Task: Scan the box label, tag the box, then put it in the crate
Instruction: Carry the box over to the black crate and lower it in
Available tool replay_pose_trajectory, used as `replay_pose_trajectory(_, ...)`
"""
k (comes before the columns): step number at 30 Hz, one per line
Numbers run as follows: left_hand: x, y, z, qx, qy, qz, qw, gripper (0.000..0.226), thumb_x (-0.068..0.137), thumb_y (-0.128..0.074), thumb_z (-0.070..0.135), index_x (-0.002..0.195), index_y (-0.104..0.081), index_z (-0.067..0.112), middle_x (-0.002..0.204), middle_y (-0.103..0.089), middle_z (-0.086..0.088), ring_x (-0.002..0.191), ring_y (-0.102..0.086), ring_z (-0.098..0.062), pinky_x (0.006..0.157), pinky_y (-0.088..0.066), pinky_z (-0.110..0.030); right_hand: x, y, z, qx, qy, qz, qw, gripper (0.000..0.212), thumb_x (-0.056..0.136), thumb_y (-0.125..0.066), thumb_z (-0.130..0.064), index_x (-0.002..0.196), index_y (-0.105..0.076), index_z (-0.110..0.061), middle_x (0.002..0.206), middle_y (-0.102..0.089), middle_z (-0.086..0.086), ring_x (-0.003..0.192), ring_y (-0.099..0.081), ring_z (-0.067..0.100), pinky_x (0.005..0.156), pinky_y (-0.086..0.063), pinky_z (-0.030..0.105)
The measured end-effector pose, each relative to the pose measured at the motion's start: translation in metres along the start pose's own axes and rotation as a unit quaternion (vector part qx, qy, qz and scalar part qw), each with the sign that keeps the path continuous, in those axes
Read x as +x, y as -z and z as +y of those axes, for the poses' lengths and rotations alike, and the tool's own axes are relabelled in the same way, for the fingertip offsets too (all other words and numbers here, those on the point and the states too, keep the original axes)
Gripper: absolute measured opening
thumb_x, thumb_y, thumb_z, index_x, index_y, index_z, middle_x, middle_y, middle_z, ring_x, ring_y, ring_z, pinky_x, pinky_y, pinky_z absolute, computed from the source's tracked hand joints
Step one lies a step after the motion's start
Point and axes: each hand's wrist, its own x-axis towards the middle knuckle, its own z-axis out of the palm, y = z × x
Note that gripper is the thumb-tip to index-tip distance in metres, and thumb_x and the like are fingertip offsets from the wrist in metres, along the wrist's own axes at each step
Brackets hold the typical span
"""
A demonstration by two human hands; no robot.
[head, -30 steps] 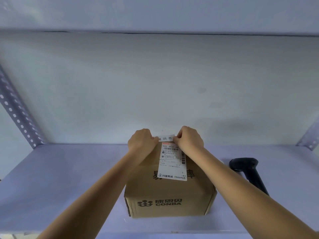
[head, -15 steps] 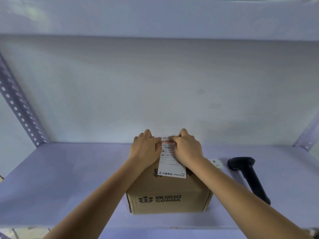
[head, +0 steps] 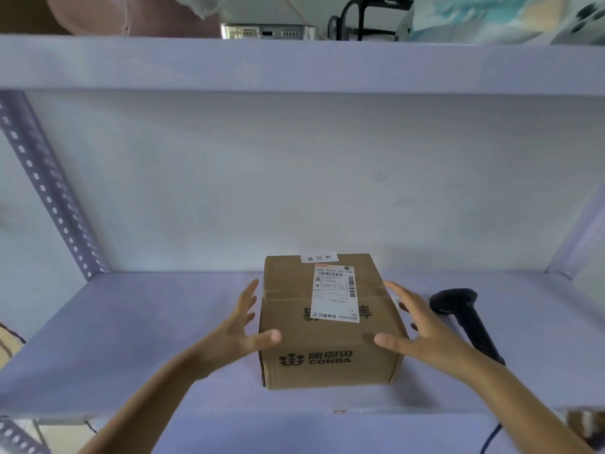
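A brown cardboard box point(head: 327, 342) marked CONBA stands on the shelf board point(head: 131, 339). A white shipping label point(head: 334, 293) with barcodes lies on its top, and a small white tag point(head: 319, 257) with three characters sticks at the top's far edge. My left hand point(head: 240, 326) hovers beside the box's left face, fingers spread, thumb at the front top edge. My right hand point(head: 415, 326) mirrors it at the right face, fingers apart. Neither hand clasps the box. No crate is in view.
A black handheld scanner point(head: 465, 319) lies on the shelf to the right of the box, close to my right wrist. Perforated metal uprights point(head: 49, 191) frame the bay. An upper shelf point(head: 294, 63) carries a metal device and black glasses.
Both hands have left the tag at the far top edge and pulled back to the box's sides with fingers spread. The tag now stays stuck on the box. The view has tilted up.
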Motion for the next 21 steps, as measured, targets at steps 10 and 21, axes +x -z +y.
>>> replay_pose_trajectory(10, 0.010, -0.030, -0.009, -0.052, 0.020, 0.042, 0.998, 0.121, 0.067, -0.089, 0.031, 0.151, -0.001, 0.033, 0.140, -0.046, 0.011, 0.127, -0.049, -0.015, 0.103, -0.047, -0.035, 0.001, -0.029, -0.011, 0.111, -0.081, 0.022, 0.990, 0.134, 0.041, -0.086, -0.068, 0.151, -0.013, -0.045, 0.149, -0.040, -0.021, 0.131, -0.045, 0.003, 0.111, -0.038, 0.030)
replay_pose_trajectory(21, -0.007, -0.042, -0.009, -0.068, -0.058, 0.036, 0.995, 0.094, 0.062, -0.089, 0.037, 0.124, -0.025, 0.064, 0.113, -0.061, 0.037, 0.102, -0.062, 0.012, 0.071, -0.058, -0.017, -0.034, -0.040, -0.019, 0.142, -0.036, 0.080, 0.986, 0.133, 0.050, -0.090, -0.056, 0.153, -0.007, -0.042, 0.146, -0.036, -0.031, 0.137, -0.039, -0.001, 0.117, -0.034, 0.038)
